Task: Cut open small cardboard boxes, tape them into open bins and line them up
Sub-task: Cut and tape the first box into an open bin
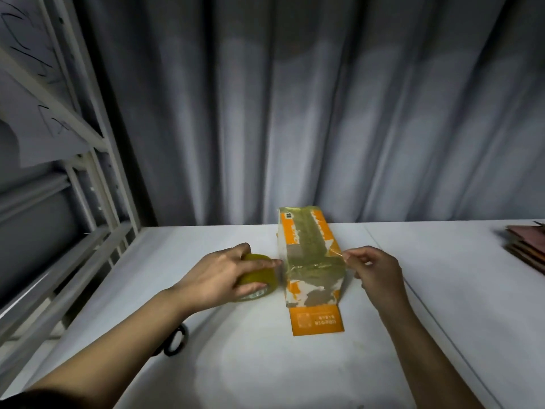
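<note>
An orange and white cardboard box [306, 249] lies lengthwise on the white table [295, 373], with an orange flap folded out flat at its near end. Yellowish clear tape runs along its top and across its near part. My left hand [218, 276] grips a roll of yellowish tape [259, 278] just left of the box. My right hand [374, 270] pinches the free end of the tape strip [339, 254] at the box's right edge, so the strip spans the box between my hands.
Black scissors [177, 340] lie on the table under my left forearm. A stack of flat brownish cardboard [528, 246] sits at the right edge. A white metal shelf frame [97, 184] stands on the left, and a grey curtain [295, 98] hangs behind the table.
</note>
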